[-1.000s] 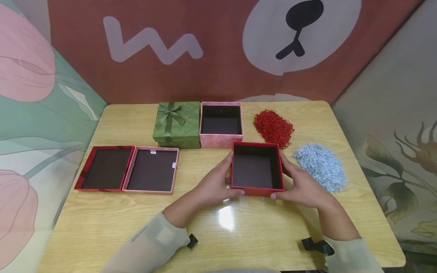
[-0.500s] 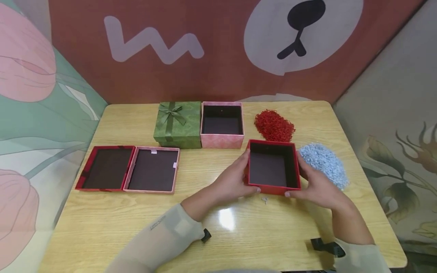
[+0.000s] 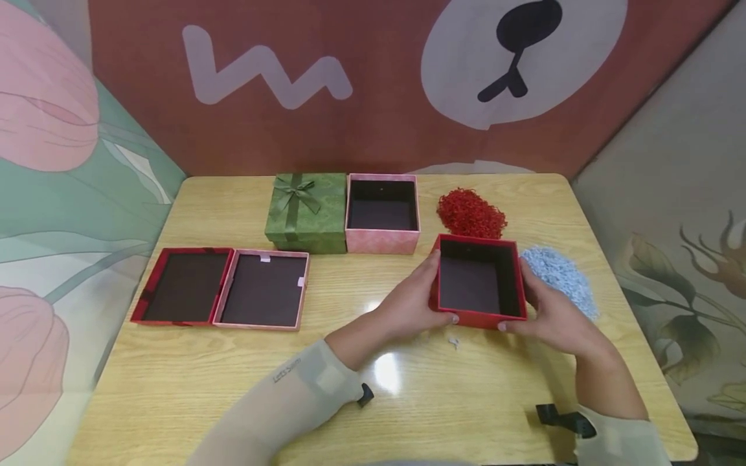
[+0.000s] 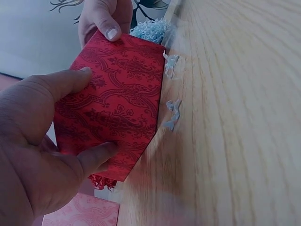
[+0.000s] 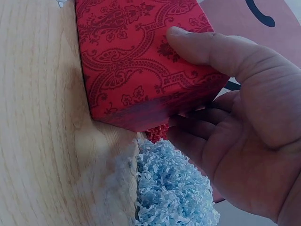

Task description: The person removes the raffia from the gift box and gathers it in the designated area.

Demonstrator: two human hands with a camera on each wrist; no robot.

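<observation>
In the head view, a red square box [image 3: 479, 318] without its lid shows its dark inside, right of the table's middle. My left hand [image 3: 412, 301] grips its left side, the thumb on the front wall. On the opposite side my right hand [image 3: 550, 310] holds it in the same way, thumb at the front corner. Dark scrollwork covers the red wall [image 4: 117, 89] in the left wrist view. Seen from the right wrist, the box's lower edge is close over the wooden tabletop [image 5: 42, 108], and the right fingers curl along its side.
Red paper shreds [image 3: 471, 213] lie behind the box, pale blue shreds [image 3: 562, 278] to its right. A green bow-topped box [image 3: 305, 223] adjoins an open pink box [image 3: 381, 241]. Two upturned lids, red [image 3: 153, 285] and pink [image 3: 300, 298], lie left. Small scraps [image 3: 454, 342] lie in front.
Both hands have carried the red box to the right and slightly toward the back, beside the blue shreds. The small scraps in front of it have come into fuller view.
</observation>
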